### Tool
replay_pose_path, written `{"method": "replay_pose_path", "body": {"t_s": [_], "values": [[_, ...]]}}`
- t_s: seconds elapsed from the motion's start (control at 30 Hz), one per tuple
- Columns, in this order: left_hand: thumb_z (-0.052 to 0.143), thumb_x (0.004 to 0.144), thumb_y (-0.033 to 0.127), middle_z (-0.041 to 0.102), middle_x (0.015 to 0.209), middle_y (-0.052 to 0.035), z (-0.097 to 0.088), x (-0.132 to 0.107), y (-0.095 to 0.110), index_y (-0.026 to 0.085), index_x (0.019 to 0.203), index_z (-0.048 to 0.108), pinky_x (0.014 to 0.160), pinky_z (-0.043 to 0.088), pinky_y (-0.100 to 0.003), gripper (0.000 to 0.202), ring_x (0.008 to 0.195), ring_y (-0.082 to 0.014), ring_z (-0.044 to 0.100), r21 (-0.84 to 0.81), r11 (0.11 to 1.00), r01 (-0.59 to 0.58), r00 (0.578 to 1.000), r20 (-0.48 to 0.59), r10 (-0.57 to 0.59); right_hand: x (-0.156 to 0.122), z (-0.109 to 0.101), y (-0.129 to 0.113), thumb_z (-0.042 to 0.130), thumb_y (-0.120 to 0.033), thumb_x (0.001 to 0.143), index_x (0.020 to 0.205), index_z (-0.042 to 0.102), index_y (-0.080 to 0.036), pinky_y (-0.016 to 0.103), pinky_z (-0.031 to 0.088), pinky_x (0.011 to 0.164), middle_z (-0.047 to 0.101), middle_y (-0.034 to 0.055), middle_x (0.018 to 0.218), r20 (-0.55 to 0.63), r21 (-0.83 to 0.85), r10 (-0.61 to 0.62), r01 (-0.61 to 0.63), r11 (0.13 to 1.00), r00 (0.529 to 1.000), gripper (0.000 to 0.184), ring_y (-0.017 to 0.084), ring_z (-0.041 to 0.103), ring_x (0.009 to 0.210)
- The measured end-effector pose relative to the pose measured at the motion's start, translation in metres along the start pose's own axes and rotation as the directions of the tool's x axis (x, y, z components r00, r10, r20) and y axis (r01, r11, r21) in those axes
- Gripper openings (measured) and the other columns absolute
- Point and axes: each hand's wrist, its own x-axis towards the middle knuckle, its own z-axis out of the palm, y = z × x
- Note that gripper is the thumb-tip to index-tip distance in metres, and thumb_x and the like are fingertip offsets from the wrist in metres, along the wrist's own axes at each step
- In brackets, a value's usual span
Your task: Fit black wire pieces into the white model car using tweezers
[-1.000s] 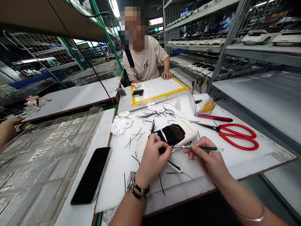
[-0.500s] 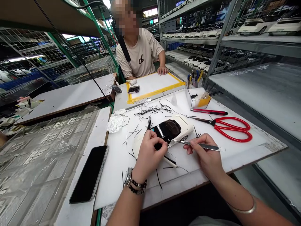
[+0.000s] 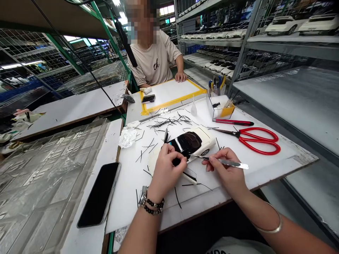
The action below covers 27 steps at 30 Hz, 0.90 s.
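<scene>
A white model car with a dark glossy roof lies on the white work board. My left hand is closed on the car's near end and steadies it. My right hand pinches metal tweezers, whose tip touches the car's side by the dark window. Several thin black strips are scattered over the board around the car.
Red scissors and a red-handled tool lie at the right. A clear box stands behind them. A black phone lies at the left, crumpled tissue beyond it. A person sits across, hand on a yellow-taped board. Shelves hold model cars.
The view has shifted slightly, so everything sits a little higher and further left. Both hands stay on the car and tweezers in nearly the same pose.
</scene>
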Motion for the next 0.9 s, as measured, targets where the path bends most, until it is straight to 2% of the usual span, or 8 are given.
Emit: {"method": "replay_pose_path", "body": {"t_s": [0.1, 0.2, 0.4, 0.63, 0.77, 0.83, 0.9], "values": [[0.058, 0.082, 0.023, 0.038, 0.082, -0.0013, -0.0004, -0.0004, 0.0000, 0.018, 0.067, 0.060, 0.069, 0.041, -0.029, 0.016, 0.079, -0.0152, 0.045, 0.004, 1.000, 0.004, 1.000, 0.004, -0.004, 0.0009, -0.0005, 0.0007, 0.061, -0.030, 0.087, 0.081, 0.048, -0.022, 0.022, 0.053, 0.059, 0.063, -0.0018, 0.062, 0.041, 0.001, -0.003, 0.003, 1.000, 0.999, 0.016, 0.014, 0.066, 0.068], [0.058, 0.082, 0.022, 0.039, 0.082, -0.0015, -0.0004, -0.0001, 0.0002, 0.018, 0.067, 0.060, 0.069, 0.041, -0.029, 0.015, 0.079, -0.0155, 0.045, 0.011, 1.000, 0.000, 1.000, 0.002, 0.000, 0.0014, 0.0011, 0.0015, 0.061, -0.029, 0.087, 0.082, 0.048, -0.022, 0.023, 0.054, 0.063, 0.063, -0.0015, 0.063, 0.013, -0.015, -0.007, 0.007, 1.000, 1.000, 0.016, 0.014, 0.067, 0.072], [0.057, 0.081, 0.020, 0.038, 0.081, -0.0012, 0.0002, 0.0000, 0.0001, 0.017, 0.065, 0.058, 0.070, 0.041, -0.029, 0.016, 0.078, -0.0150, 0.045, 0.024, 1.000, -0.012, 1.000, -0.007, 0.012, 0.0002, 0.0008, 0.0012, 0.062, -0.031, 0.086, 0.083, 0.048, -0.022, 0.024, 0.053, 0.059, 0.063, -0.0011, 0.064, -0.007, 0.003, -0.023, 0.023, 1.000, 1.000, 0.017, 0.016, 0.068, 0.071], [0.058, 0.081, 0.021, 0.039, 0.081, -0.0016, 0.0004, 0.0004, 0.0001, 0.017, 0.065, 0.059, 0.068, 0.042, -0.028, 0.016, 0.078, -0.0150, 0.045, 0.031, 0.999, -0.025, 1.000, -0.011, 0.025, 0.0015, -0.0005, 0.0004, 0.062, -0.033, 0.086, 0.082, 0.047, -0.021, 0.026, 0.049, 0.060, 0.061, -0.0011, 0.059, 0.036, 0.018, 0.052, -0.052, 0.998, 0.998, 0.020, 0.019, 0.067, 0.074], [0.058, 0.081, 0.022, 0.039, 0.081, -0.0020, -0.0008, 0.0000, -0.0008, 0.018, 0.068, 0.062, 0.061, 0.042, -0.025, 0.014, 0.077, -0.0151, 0.046, 0.001, 0.999, -0.044, 0.999, -0.014, 0.044, 0.0046, -0.0024, 0.0019, 0.063, -0.034, 0.085, 0.080, 0.047, -0.022, 0.025, 0.043, 0.054, 0.059, -0.0023, 0.056, 0.023, 0.080, 0.106, -0.107, 0.991, 0.994, 0.021, 0.016, 0.062, 0.062], [0.057, 0.081, 0.021, 0.040, 0.083, -0.0021, -0.0022, -0.0001, -0.0022, 0.019, 0.075, 0.065, 0.057, 0.042, -0.024, 0.010, 0.077, -0.0145, 0.047, -0.023, 0.998, -0.051, 0.999, -0.021, 0.050, 0.0066, -0.0040, 0.0032, 0.064, -0.033, 0.084, 0.080, 0.046, -0.022, 0.024, 0.042, 0.054, 0.057, -0.0036, 0.053, 0.032, 0.120, 0.119, -0.122, 0.985, 0.992, 0.022, 0.014, 0.058, 0.055], [0.057, 0.081, 0.018, 0.041, 0.087, -0.0021, -0.0036, 0.0003, -0.0042, 0.021, 0.084, 0.066, 0.060, 0.043, -0.024, 0.010, 0.078, -0.0138, 0.048, -0.038, 0.997, -0.070, 0.997, -0.035, 0.069, 0.0082, -0.0055, 0.0044, 0.065, -0.033, 0.084, 0.079, 0.045, -0.022, 0.025, 0.041, 0.053, 0.059, -0.0030, 0.055, 0.056, 0.158, 0.133, -0.140, 0.977, 0.990, 0.024, 0.013, 0.057, 0.054]]}}
